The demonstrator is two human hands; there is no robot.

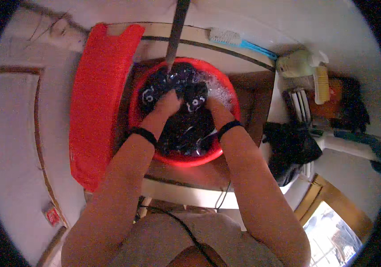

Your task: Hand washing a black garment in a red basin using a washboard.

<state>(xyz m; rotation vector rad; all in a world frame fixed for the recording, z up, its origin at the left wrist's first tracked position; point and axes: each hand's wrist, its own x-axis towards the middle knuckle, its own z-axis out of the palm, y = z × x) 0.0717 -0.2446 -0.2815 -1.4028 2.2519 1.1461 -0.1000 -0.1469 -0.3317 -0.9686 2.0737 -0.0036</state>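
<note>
Dark fabric with white printed motifs [185, 130] lies soaked in water inside a round red plastic basin [190, 163]. My left hand [168, 103] is closed on a fold of it near the middle of the basin. Close by on the right, my right hand [216, 105] grips a raised bunch of the same fabric, its fingertips hidden by the cloth and foam. White suds [218, 87] float along the basin's right side. Both wrists wear black bands.
The basin sits in a brown sink [255, 100] under a dark tap pipe [177, 33]. A red plastic washboard [97, 100] leans at the left. A blue-handled brush [257, 48] lies behind. Rightward are a pale bottle [293, 63], a yellow brush [321, 85] and black cloth [290, 147].
</note>
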